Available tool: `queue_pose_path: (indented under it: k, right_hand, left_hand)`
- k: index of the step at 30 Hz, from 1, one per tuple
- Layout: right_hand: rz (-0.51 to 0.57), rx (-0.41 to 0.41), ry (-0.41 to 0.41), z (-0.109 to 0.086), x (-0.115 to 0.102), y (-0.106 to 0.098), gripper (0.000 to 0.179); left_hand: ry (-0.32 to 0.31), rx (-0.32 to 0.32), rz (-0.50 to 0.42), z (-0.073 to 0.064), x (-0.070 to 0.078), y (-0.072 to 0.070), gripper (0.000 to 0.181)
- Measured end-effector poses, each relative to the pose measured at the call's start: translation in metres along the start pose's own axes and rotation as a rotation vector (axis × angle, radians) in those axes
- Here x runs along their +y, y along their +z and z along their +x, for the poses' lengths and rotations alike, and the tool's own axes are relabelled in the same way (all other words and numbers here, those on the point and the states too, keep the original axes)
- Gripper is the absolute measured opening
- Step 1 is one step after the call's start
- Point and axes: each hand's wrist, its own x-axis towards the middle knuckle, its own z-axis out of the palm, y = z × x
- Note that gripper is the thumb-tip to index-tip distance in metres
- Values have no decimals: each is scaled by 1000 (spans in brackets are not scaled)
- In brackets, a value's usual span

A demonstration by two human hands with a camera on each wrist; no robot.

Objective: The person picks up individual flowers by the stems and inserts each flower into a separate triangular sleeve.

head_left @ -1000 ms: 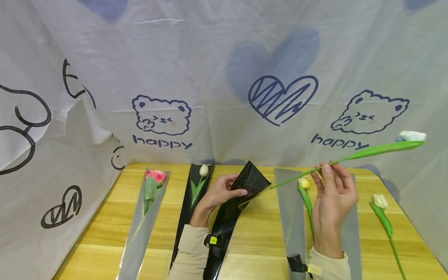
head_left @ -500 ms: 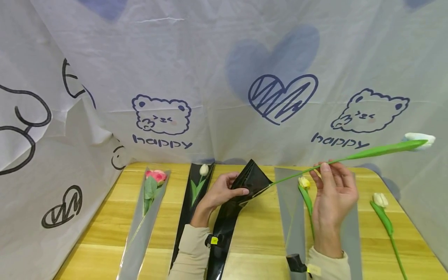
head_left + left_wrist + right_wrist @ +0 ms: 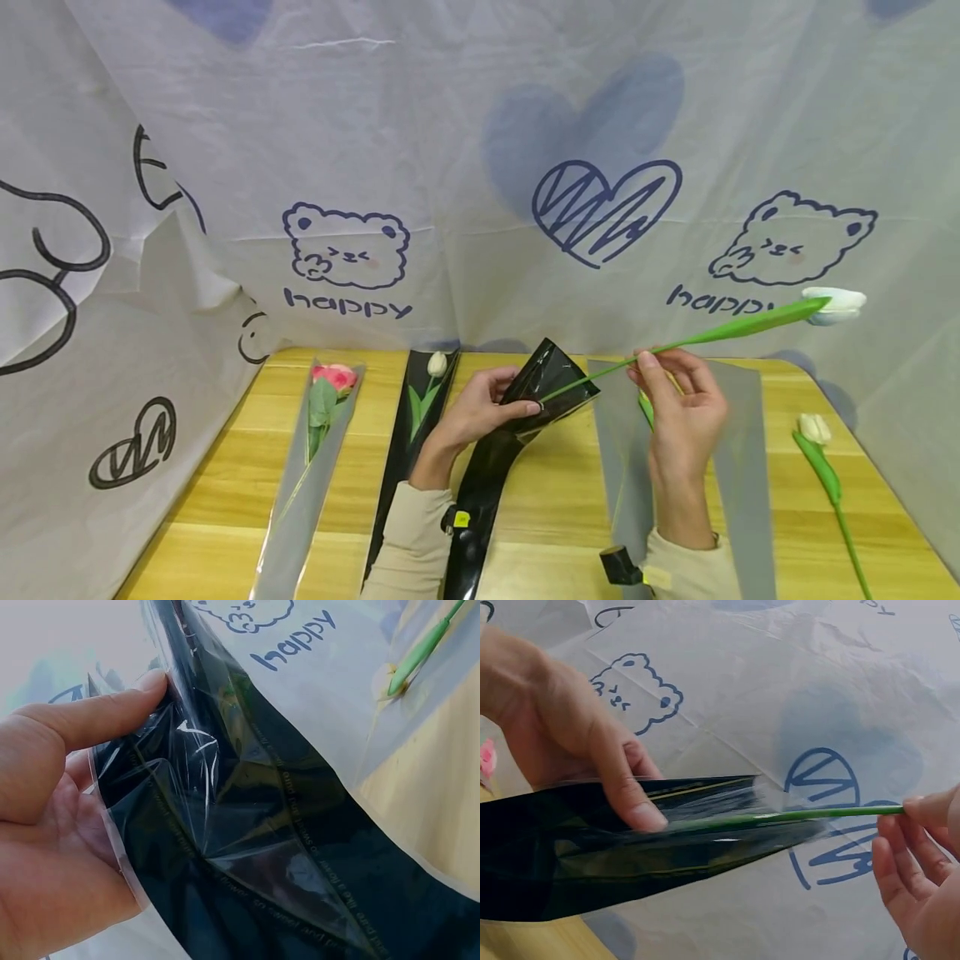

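Observation:
My left hand (image 3: 480, 408) grips a black flower sleeve (image 3: 551, 379) near its mouth, the thumb across the front and the other fingers behind it. The sleeve's mouth is raised and tilted to the right, while its lower part trails down toward the table's front. Between thumb and fingertips, my right hand (image 3: 686, 408) pinches the green stem of a white tulip (image 3: 836, 306). The tulip lies aslant, its bloom up at the right. In the right wrist view the stem (image 3: 795, 815) runs into the sleeve's mouth; its lower end is hidden behind the film.
On the wooden table (image 3: 555, 517), a wrapped pink rose (image 3: 335, 379) and a black-wrapped white tulip (image 3: 437, 364) lie at the left. Grey sleeves (image 3: 746, 467) lie under and beside the right arm. Another white tulip (image 3: 815, 429) lies at the far right. A printed cloth (image 3: 480, 167) hangs behind.
My right hand has moved left with the tulip, and the stem's end has passed into the sleeve's mouth. The left hand keeps its grip; the sleeve's mouth has shifted slightly right and spread.

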Motion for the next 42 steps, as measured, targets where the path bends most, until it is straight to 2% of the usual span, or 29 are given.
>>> queue_pose_path:
  k: [6, 11, 18, 23, 27, 34, 38, 42]
  right_hand:
    - [-190, -98, 11, -4, 6, 2, 14]
    - [-346, -152, 34, -6, 9, 1, 20]
    - [-365, -175, -5, -8, 8, 2, 24]
    - [-386, -197, -36, -7, 6, 1, 23]
    - [-455, -249, -15, -7, 5, -1, 18]
    - [-600, -386, 43, -10, 5, 0, 11]
    - [-643, -441, 66, -11, 5, 0, 9]
    - [-659, -460, 57, -11, 6, 0, 9]
  left_hand:
    - [13, -1, -19, 1, 1, 4, 26]
    - [16, 4, -13, 2, 0, 7, 25]
    - [-11, 24, -17, 2, -2, 7, 24]
    - [17, 12, 2, 2, -3, 5, 24]
    - [33, 1, 17, 2, 0, 4, 24]
    - [31, -20, 22, 1, 4, 4, 25]
    - [42, -31, 24, 1, 5, 3, 22]
    - [48, -49, 22, 0, 5, 2, 21]
